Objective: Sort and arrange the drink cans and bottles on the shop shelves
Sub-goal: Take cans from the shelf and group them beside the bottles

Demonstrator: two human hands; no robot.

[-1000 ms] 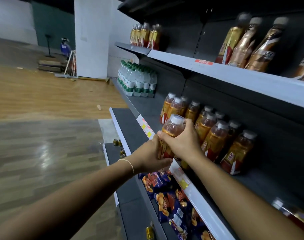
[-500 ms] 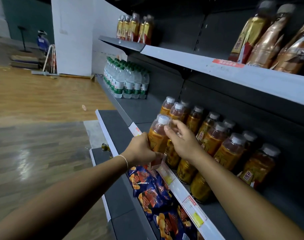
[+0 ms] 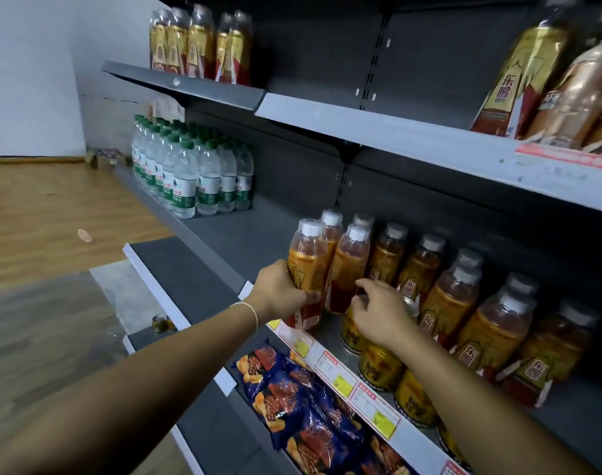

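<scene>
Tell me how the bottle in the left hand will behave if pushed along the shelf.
The bottle looks nearly full, so probably heavy for its size. Tall and narrow, it may tip rather than slide if pushed high. Its glossy label under the left hand could be slippery.

Shop: metal shelves [image 3: 395,132], price tags [image 3: 340,375], stocked drink bottles [image 3: 447,303]
</scene>
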